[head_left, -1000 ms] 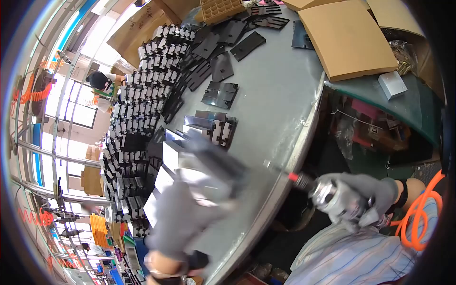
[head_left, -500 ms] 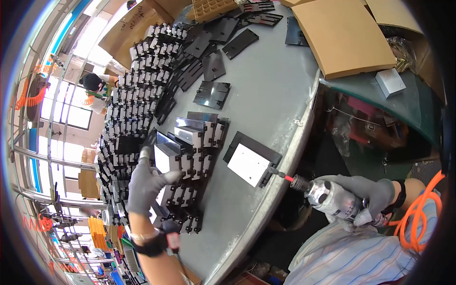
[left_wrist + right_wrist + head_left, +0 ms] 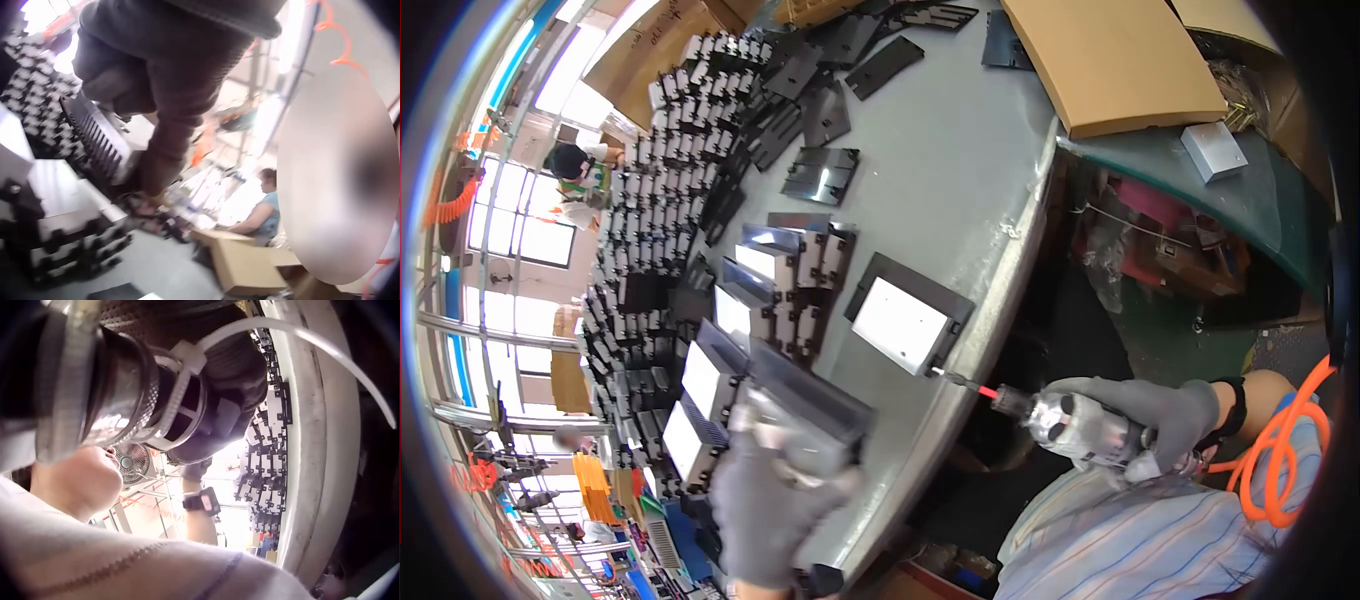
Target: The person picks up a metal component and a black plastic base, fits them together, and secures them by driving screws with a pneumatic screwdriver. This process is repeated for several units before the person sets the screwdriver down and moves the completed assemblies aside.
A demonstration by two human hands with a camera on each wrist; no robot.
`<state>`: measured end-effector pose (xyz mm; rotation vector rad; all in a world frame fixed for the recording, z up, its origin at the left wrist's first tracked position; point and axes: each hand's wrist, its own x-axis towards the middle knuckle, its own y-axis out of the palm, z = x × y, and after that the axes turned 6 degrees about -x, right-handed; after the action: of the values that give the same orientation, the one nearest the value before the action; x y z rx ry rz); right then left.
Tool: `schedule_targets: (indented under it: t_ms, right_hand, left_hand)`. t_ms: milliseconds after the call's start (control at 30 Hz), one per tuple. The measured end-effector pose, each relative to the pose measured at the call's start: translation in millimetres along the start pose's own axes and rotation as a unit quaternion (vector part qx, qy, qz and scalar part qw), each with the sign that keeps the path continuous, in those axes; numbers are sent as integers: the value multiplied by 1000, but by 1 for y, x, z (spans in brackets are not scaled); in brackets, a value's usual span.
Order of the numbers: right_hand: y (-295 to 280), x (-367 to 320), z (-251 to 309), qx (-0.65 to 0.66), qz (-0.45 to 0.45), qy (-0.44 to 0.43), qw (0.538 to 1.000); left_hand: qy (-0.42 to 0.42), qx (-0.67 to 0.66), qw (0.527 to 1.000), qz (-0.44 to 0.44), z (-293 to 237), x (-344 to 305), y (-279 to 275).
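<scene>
My left hand (image 3: pixel 775 505), in a grey glove, grips a dark slotted metal housing (image 3: pixel 97 140) beside the nearest row of units; motion blurs it in the head view. The left wrist view shows the gloved fingers curled over its edge. At the table's edge, my gloved right hand (image 3: pixel 1170 415) holds an air screwdriver (image 3: pixel 1090 425) with a red-collared bit. The bit's tip is right at the lower corner of a white box (image 3: pixel 900 325), which lies on a black plate (image 3: pixel 920 280).
Rows of white-and-black units (image 3: pixel 655 200) fill the table's far side. Loose black plates (image 3: pixel 825 110) lie at the back, with a cardboard box (image 3: pixel 1120 65) at back right. A small silver box (image 3: pixel 1213 152) sits near it. An orange coiled hose (image 3: pixel 1275 465) hangs at my right.
A second ago my left hand carried a blurred part over the table; then it was empty above the near row. Now it grips the slotted housing. The right hand keeps the screwdriver near the table edge.
</scene>
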<state>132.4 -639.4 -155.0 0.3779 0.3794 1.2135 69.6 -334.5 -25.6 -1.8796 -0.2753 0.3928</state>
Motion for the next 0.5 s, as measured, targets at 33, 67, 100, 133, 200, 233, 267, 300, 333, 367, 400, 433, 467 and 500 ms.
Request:
schedule_targets:
  t_ms: [33, 67, 100, 133, 200, 233, 267, 300, 333, 367, 400, 433, 467, 500]
  right_hand:
    - [1, 3, -6, -30, -13, 5, 999]
    - [3, 6, -13, -58, -24, 14, 998]
    - [4, 11, -14, -69, -14, 48, 996]
    - [3, 15, -25, -87, 2, 48, 995]
    - [-1, 23, -45, -105, 18, 56, 993]
    - [0, 27, -53, -105, 20, 56, 993]
    - [2, 29, -59, -103, 22, 58, 993]
    - [2, 32, -65, -101, 21, 65, 993]
    - [2, 35, -69, -99, 26, 63, 993]
    - [3, 38, -71, -97, 32, 60, 993]
    - [4, 41, -69, -105, 30, 59, 992]
    - [5, 43, -65, -106, 31, 62, 992]
    - [6, 46, -60, -127, 21, 73, 989]
    - [5, 49, -57, -149, 10, 83, 985]
  left_hand:
    - [-107, -7, 993, 54, -2, -2, 21]
    - [-114, 20, 992, 52, 4, 0, 41]
    - [-122, 48, 990, 51, 12, 2, 60]
    - [-95, 46, 994, 39, 26, 6, 76]
    - [-88, -3, 996, 26, 44, 8, 89]
    - [-64, 44, 997, 20, 45, 8, 88]
    - [-61, 48, 996, 36, 44, 6, 81]
    - [-56, 54, 996, 50, 46, 7, 75]
    - [-37, 42, 998, 20, 54, 10, 73]
    - [-33, 4, 999, 23, 56, 12, 68]
    - [-36, -18, 999, 18, 55, 16, 71]
    - [-38, -39, 998, 12, 55, 20, 73]
    - [-40, -40, 998, 12, 58, 21, 75]
    - [-17, -77, 997, 8, 61, 23, 79]
